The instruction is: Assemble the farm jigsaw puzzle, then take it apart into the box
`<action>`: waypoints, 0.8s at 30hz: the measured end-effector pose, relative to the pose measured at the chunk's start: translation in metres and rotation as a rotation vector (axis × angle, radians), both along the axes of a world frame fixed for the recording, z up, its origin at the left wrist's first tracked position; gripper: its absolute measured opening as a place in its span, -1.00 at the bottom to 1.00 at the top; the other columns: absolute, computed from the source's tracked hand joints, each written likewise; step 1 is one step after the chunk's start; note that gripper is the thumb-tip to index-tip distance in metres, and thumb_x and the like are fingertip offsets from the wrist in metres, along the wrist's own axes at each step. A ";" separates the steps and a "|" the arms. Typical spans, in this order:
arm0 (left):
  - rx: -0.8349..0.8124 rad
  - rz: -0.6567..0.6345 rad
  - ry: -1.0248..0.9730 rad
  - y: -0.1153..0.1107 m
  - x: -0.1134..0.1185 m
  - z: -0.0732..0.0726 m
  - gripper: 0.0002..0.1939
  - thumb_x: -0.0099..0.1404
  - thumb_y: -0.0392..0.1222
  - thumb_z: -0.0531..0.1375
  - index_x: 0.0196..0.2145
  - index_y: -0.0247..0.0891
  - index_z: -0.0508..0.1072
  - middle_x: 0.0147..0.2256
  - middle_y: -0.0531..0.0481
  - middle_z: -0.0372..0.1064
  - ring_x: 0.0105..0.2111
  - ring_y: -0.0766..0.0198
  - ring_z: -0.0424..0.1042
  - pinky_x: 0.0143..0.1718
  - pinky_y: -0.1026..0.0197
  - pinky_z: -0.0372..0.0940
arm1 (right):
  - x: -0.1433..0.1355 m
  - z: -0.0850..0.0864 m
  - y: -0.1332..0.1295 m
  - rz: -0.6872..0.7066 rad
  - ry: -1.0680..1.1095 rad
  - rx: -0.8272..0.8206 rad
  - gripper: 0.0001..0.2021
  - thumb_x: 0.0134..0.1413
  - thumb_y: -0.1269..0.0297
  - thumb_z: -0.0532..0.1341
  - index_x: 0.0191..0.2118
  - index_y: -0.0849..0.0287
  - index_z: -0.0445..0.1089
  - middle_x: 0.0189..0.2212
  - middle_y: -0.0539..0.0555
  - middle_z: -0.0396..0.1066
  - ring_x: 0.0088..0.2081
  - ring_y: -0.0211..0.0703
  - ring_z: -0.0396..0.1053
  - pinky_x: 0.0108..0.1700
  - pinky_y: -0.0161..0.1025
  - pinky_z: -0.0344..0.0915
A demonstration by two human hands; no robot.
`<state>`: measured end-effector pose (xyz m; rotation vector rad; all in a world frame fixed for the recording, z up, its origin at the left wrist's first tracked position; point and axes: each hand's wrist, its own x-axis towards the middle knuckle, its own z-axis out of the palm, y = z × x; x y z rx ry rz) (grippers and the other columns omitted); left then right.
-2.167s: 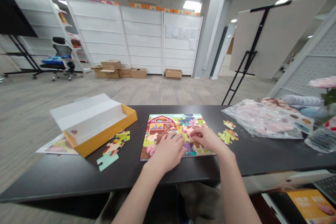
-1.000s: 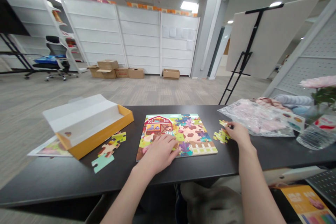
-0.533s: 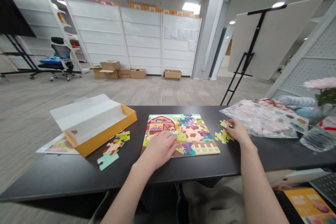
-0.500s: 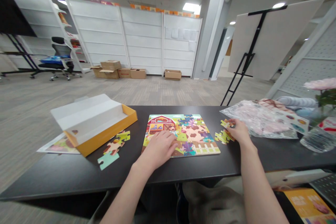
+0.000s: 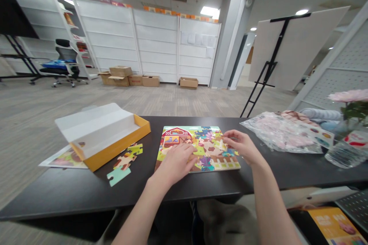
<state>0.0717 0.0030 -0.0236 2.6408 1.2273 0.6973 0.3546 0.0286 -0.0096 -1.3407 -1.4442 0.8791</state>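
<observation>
Carpeted floor (image 5: 184, 101) and white panels (image 5: 155, 46) at the back, with a black table (image 5: 207, 187) across the front. On it at left, an open yellow box (image 5: 115, 147) with lid raised; at right, a clear bag (image 5: 283, 132) of something pale pink. Between these two, flat on the table, a farm puzzle (image 5: 211, 149), with long axis running left to right, barn roof toward the far edge and white fence toward the near one, so right way up from the seat. Next, the left hand (image 5: 178, 160), palm down over the near left of the puzzle, with fingers loosely spread and no hold visible. Opposite, the right hand (image 5: 241, 145), now over the puzzle's right side instead of out at the heap (image 5: 236, 153) as half a second ago. Near the box, loose pieces (image 5: 119, 176) in teal, brown and green, strung out on a slant. Smallest, a pale piece (image 5: 221, 144), seemingly pinched between right thumb and fingers, close above or on the cow; cannot tell whether touching. Meaning, by judgement, one more piece carried from heap to puzzle and not yet let go. Cannot count the heap, mostly hidden behind the hand.
</observation>
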 end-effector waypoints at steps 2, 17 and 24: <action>-0.029 -0.033 -0.019 -0.001 0.003 0.001 -0.77 0.37 -0.10 0.21 -0.06 -0.18 0.45 -0.03 -0.09 0.48 0.02 0.06 0.42 0.06 0.04 0.30 | -0.018 0.004 -0.007 0.139 -0.039 -0.051 -0.64 -0.10 0.02 0.40 -0.31 0.21 0.43 -0.39 0.04 0.44 -0.40 -0.23 0.40 -0.36 -0.28 0.38; -0.132 -0.111 0.016 -0.005 0.004 -0.001 -0.46 0.14 0.01 0.41 0.03 -0.11 0.41 0.00 -0.05 0.47 -0.01 0.02 0.44 0.01 0.06 0.30 | -0.049 0.000 -0.013 0.369 -0.101 -0.236 -0.72 -0.16 0.16 0.39 -0.40 0.19 0.35 -0.43 -0.02 0.37 -0.49 -0.29 0.36 -0.42 -0.30 0.35; -0.137 -0.112 0.043 -0.009 0.013 0.000 -0.65 0.18 -0.01 0.38 -0.16 -0.16 0.39 -0.12 -0.03 0.47 -0.08 0.03 0.45 -0.09 0.09 0.30 | -0.051 -0.017 -0.003 0.362 -0.211 -0.134 -0.85 -0.15 0.29 0.32 -0.39 0.17 0.38 -0.48 -0.03 0.38 -0.45 -0.26 0.35 -0.40 -0.31 0.32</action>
